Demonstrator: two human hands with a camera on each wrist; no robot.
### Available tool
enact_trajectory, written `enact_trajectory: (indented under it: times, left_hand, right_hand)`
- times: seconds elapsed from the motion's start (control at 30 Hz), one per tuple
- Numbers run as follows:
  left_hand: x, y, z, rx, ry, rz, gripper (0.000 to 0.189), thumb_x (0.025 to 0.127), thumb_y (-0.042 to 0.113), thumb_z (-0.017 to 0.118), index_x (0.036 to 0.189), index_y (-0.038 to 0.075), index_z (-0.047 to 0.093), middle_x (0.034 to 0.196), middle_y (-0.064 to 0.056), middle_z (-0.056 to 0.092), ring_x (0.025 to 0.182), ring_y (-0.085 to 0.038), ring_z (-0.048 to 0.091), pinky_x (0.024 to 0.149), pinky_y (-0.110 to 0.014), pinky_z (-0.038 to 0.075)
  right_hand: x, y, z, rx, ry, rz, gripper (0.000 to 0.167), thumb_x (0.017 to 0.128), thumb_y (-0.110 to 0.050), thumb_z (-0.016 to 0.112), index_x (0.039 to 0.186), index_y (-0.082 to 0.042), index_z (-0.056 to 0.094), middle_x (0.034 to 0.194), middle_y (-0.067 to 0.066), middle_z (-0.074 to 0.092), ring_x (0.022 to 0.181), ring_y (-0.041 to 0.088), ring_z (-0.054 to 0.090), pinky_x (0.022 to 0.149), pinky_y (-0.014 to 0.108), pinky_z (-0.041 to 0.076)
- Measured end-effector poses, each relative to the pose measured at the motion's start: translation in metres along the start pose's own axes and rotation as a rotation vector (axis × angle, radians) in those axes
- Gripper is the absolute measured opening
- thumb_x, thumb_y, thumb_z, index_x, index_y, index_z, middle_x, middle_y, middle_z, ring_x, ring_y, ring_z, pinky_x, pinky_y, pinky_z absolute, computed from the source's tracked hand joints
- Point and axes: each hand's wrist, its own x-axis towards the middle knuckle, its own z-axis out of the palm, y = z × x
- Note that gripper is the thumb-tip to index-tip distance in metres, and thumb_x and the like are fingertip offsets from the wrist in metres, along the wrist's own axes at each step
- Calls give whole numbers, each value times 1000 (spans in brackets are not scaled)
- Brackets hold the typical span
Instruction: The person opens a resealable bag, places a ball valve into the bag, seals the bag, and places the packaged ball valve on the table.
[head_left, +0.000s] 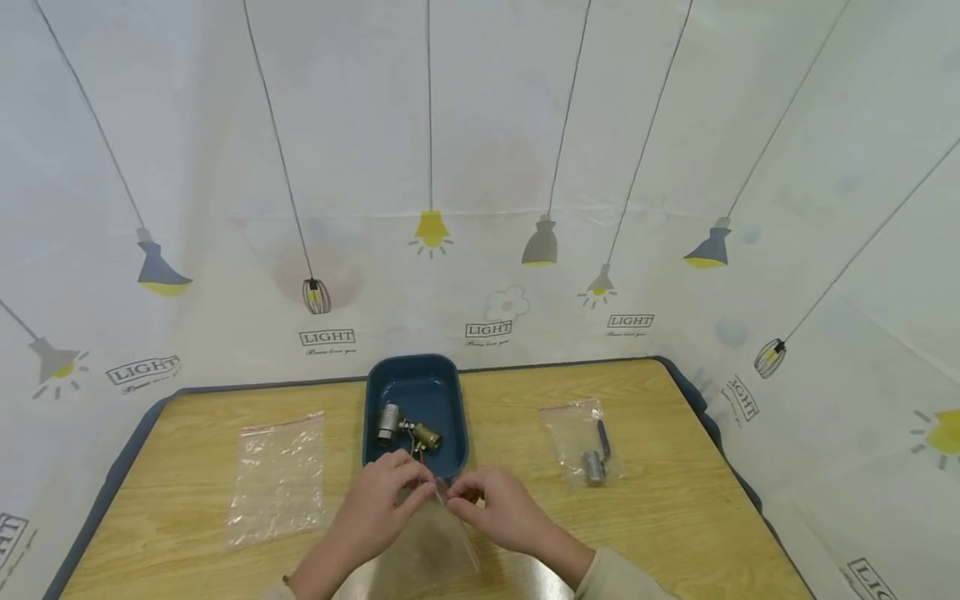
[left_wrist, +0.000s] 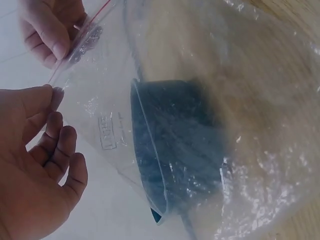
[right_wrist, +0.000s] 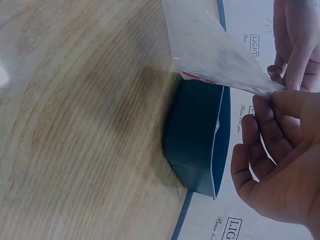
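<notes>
A clear zip bag (head_left: 431, 554) with a red seal line hangs from both hands, just in front of the blue tray. My left hand (head_left: 378, 504) pinches its top edge between thumb and forefinger, the other fingers loosely bent in the left wrist view. Close beside it, my right hand (head_left: 498, 507) pinches the same edge. Through the film (left_wrist: 200, 45) the tray shows in the left wrist view. The blue tray (head_left: 459, 396) stands right beyond the fingertips, holding a silver metal valve (head_left: 388, 421) and a brass-coloured one (head_left: 427, 436); the hands partly hide its near end.
On the left of the wooden table (head_left: 667, 533) a flat clear zip bag (head_left: 277, 479) lies. To the right, another zip bag (head_left: 562, 429) contains a metal ball valve (head_left: 594, 468) with a dark blue lever. A lamp-printed cloth (head_left: 495, 167) rises behind the table's back edge.
</notes>
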Motion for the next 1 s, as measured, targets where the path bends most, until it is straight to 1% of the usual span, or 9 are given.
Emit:
enact_trajectory:
  times: [0.07, 0.17, 0.27, 0.37, 0.43, 0.53, 0.6, 0.83, 1.0]
  left_hand:
    - [0, 2, 1, 21, 10, -11, 4, 89, 29, 70, 89, 31, 67, 83, 21, 55, 75, 2, 51, 65, -19, 45]
    - [-1, 6, 4, 48, 42, -49, 12, 86, 28, 74, 92, 29, 64, 82, 19, 54, 74, 2, 51, 65, -18, 45]
    - [-2, 10, 6, 63, 64, -95, 17, 84, 27, 76, 90, 28, 60, 80, 19, 53, 73, 2, 50, 63, -18, 45]
    - [-4, 13, 7, 57, 29, -144, 14, 86, 31, 73, 85, 31, 60, 79, 21, 55, 74, 3, 51, 63, -17, 45]
    - [-4, 15, 7, 41, -9, -179, 12, 89, 40, 69, 84, 32, 60, 79, 21, 56, 74, 4, 51, 62, -17, 45]
    - [-3, 16, 8, 15, -46, -219, 20, 89, 53, 61, 84, 34, 62, 80, 21, 58, 74, 4, 53, 63, -18, 45]
    - [-3, 17, 8, 6, -47, -230, 24, 89, 56, 60, 84, 33, 63, 79, 20, 59, 74, 3, 54, 63, -19, 45]
    - [-3, 15, 11, 24, -27, -226, 8, 91, 36, 66, 84, 33, 67, 76, 23, 60, 72, 3, 53, 63, -20, 44]
    - [-4, 15, 10, 17, -17, -224, 10, 92, 30, 65, 83, 32, 69, 76, 20, 62, 71, 3, 53, 61, -19, 43]
  right_hand:
    - [0, 0, 0, -15, 11, 3, 11, 93, -21, 64, 93, -15, 74, 83, -6, 72, 72, -3, 60, 65, 18, 47]
    - [1, -1, 1, -20, 27, 34, 11, 93, -22, 65, 91, -16, 74, 82, -7, 72, 72, -4, 60, 63, 18, 47]
    - [1, -1, 2, -8, 44, 74, 10, 92, -23, 66, 90, -18, 74, 81, -9, 71, 71, -4, 60, 62, 18, 47]
    - [1, -2, 3, 1, 59, 92, 8, 91, -23, 67, 88, -19, 73, 79, -9, 70, 69, -3, 60, 61, 19, 48]
    - [0, -2, 4, 4, 68, 92, 8, 91, -24, 67, 87, -20, 73, 79, -9, 70, 69, -3, 59, 61, 19, 48]
    - [0, -3, 5, 13, 82, 82, 9, 91, -26, 67, 85, -21, 72, 78, -9, 70, 68, -3, 59, 60, 19, 48]
    - [1, -3, 7, 22, 87, 69, 11, 90, -27, 68, 83, -21, 72, 78, -9, 71, 68, -3, 60, 60, 18, 48]
    - [1, -5, 11, 42, 78, 42, 13, 89, -32, 70, 80, -22, 72, 78, -10, 71, 69, -4, 59, 60, 17, 48]
    - [1, -3, 11, 37, 57, 33, 12, 92, -30, 67, 86, -21, 73, 79, -10, 71, 69, -4, 59, 59, 18, 48]
